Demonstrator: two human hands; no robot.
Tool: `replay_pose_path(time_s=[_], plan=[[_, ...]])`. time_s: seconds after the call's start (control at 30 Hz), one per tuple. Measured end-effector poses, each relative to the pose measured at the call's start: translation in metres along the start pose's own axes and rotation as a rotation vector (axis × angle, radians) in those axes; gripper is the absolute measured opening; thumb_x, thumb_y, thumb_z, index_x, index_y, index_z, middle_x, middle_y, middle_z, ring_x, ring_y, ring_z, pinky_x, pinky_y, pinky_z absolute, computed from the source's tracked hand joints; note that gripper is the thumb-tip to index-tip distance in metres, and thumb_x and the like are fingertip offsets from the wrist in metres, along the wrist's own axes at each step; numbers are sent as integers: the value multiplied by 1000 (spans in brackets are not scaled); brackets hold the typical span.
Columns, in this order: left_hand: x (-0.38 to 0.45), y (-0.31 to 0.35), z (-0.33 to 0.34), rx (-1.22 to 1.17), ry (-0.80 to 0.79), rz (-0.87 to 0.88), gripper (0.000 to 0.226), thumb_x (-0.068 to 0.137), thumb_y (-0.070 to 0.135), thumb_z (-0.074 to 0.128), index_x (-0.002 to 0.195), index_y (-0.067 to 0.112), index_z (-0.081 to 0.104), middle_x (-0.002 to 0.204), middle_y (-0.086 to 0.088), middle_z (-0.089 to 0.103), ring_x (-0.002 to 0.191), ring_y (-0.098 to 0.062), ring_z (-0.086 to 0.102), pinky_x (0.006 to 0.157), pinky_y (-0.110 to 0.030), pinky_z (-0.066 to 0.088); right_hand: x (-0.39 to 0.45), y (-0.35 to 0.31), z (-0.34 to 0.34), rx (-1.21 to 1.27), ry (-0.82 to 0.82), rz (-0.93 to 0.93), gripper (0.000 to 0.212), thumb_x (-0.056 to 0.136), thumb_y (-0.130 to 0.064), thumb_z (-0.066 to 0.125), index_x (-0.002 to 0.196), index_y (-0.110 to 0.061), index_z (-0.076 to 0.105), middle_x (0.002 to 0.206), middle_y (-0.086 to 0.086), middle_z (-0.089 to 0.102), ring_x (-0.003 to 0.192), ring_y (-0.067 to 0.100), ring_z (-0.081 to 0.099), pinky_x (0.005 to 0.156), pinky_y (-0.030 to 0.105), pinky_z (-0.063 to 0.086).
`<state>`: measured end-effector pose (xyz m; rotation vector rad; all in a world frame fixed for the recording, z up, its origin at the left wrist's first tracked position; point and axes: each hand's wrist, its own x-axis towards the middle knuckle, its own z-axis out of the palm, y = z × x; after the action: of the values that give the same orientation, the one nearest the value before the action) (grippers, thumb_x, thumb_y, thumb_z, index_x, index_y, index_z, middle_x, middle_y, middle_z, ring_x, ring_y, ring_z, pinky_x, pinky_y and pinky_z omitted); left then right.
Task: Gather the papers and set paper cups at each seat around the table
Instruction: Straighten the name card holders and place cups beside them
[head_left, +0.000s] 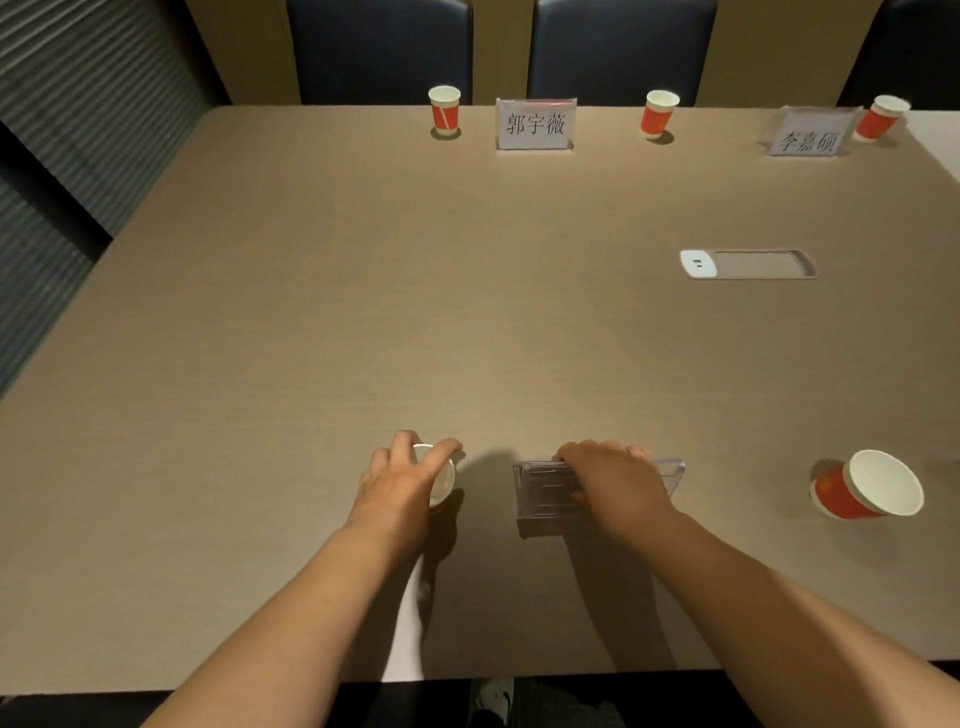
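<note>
My left hand (402, 480) grips the rim of a red-and-white paper cup (442, 483) standing on the beige table (363, 312) near its front edge. My right hand (615, 480) rests on a clear acrylic name-card holder (543, 491) just right of that cup, fingers curled over its top. Another paper cup (865, 486) stands at the near right. Three more stand along the far edge: a left cup (444, 111), a middle cup (658, 113) and a right cup (880, 117).
Two name cards stand at the far edge, a central card (535, 124) and a right card (808, 137). A power socket panel (748, 264) is set into the table right of centre. Dark chairs (382, 49) stand behind the far edge. A dark wall lies left.
</note>
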<state>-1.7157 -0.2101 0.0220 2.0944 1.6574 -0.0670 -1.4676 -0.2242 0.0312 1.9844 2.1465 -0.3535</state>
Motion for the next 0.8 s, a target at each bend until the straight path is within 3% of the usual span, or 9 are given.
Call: replay_pose_path(time_s=[0.1, 0.23, 0.37, 0.47, 0.53, 0.6, 0.67, 0.7, 0.8], plan=[[4, -4, 3, -43, 31, -14, 61, 82, 30, 66, 134, 43, 37, 127, -4, 38, 112, -34, 47, 94, -43, 44, -1, 1, 1, -11, 7, -4, 39, 88, -15, 63, 123, -28, 51, 120, -1, 63, 109, 22, 57, 96, 39, 40], [6, -10, 3, -55, 51, 43, 50, 86, 35, 62, 131, 42, 40, 124, -4, 45, 107, -34, 51, 90, -43, 47, -2, -2, 0, -3, 8, 9, 36, 90, -16, 61, 122, -28, 52, 120, -2, 64, 110, 22, 57, 96, 39, 39], [0, -14, 0, 1, 19, 49, 85, 74, 31, 74, 143, 45, 26, 141, -4, 39, 119, -32, 49, 96, -44, 45, -1, -3, -6, 58, -39, 17, 37, 83, -18, 68, 117, -28, 56, 119, -1, 65, 114, 24, 58, 97, 41, 39], [-13, -18, -11, 22, 10, 54, 113, 63, 45, 80, 149, 44, 7, 159, -3, 21, 140, -31, 30, 111, -45, 32, -6, -16, -18, 33, -48, -32, 63, 81, -30, 72, 137, -24, 44, 144, 0, 50, 134, 26, 44, 109, 43, 33], [-24, -23, -23, 1, 24, 79, 113, 63, 56, 76, 151, 41, 6, 161, -2, 17, 146, -29, 20, 116, -45, 24, -10, -35, -32, 50, 18, -43, 68, 85, -38, 67, 144, -24, 37, 150, 1, 45, 138, 25, 40, 114, 41, 30], [-40, -35, -39, -19, 112, 117, 91, 69, 63, 68, 146, 36, 26, 150, 1, 34, 137, -23, 34, 112, -39, 31, -13, -65, -47, 83, 145, -104, 52, 89, -42, 61, 135, -23, 49, 136, 3, 57, 127, 26, 51, 106, 40, 38], [-66, -61, -63, -60, 210, 125, 45, 82, 58, 58, 117, 30, 54, 118, 6, 55, 108, -16, 50, 92, -30, 41, -21, -114, -62, 134, 221, -195, 30, 91, -43, 56, 109, -20, 62, 109, 5, 68, 104, 29, 62, 88, 38, 46], [-77, -72, -73, -56, 208, 113, 29, 89, 54, 52, 99, 27, 57, 102, 5, 59, 95, -18, 54, 81, -30, 41, -26, -136, -68, 159, 229, -227, 26, 92, -43, 53, 96, -18, 63, 97, 5, 69, 95, 30, 64, 80, 36, 47], [-125, -136, -101, 7, 222, 58, 34, 95, 46, 42, 75, 20, 50, 75, 4, 58, 79, -25, 59, 63, -32, 36, -44, -229, -80, 132, 191, -361, 30, 96, -42, 45, 77, -20, 51, 88, 6, 68, 87, 31, 63, 67, 34, 43]])
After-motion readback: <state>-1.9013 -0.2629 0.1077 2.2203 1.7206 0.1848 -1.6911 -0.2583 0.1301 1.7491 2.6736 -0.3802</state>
